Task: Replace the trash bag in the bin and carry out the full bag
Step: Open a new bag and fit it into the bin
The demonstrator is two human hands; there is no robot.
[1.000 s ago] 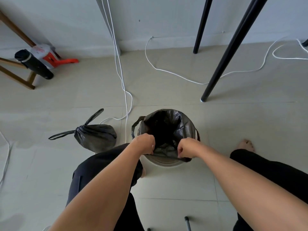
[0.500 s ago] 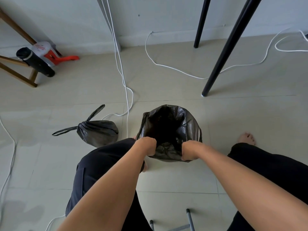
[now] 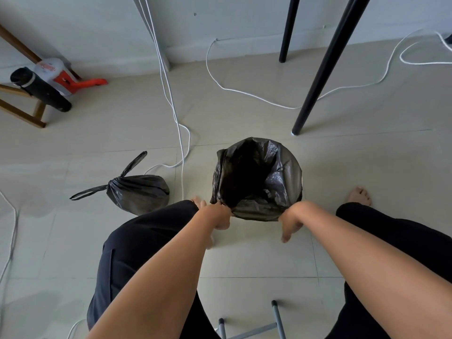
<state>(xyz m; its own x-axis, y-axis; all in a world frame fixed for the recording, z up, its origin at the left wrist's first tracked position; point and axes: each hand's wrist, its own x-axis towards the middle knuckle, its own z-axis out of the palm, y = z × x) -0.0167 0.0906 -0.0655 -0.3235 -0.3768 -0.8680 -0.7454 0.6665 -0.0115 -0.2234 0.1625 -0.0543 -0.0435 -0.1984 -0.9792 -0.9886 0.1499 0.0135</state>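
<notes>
A new black trash bag (image 3: 264, 177) lines the round bin in the middle of the floor and is folded down over its rim, hiding almost all of the bin. My left hand (image 3: 219, 216) pinches the bag's folded edge at the near left of the rim. At the near right of the rim, my right hand (image 3: 289, 225) hangs with its fingers apart and pointing down, slightly blurred and holding nothing. The full bag (image 3: 140, 192), tied with a knot and two loose ears, lies on the tiles to the left of the bin.
Two black table legs (image 3: 325, 64) stand behind the bin. White cables (image 3: 181, 135) trail across the floor between the two bags and along the wall. A wooden frame with a black roll (image 3: 40, 91) is at far left. Grey metal legs (image 3: 277, 316) show below, between my knees.
The bag's near edge has been pulled down over the bin's rim, covering the white bin. My right hand has let go and dropped lower. My head has shifted, so the bin sits higher and further right.
</notes>
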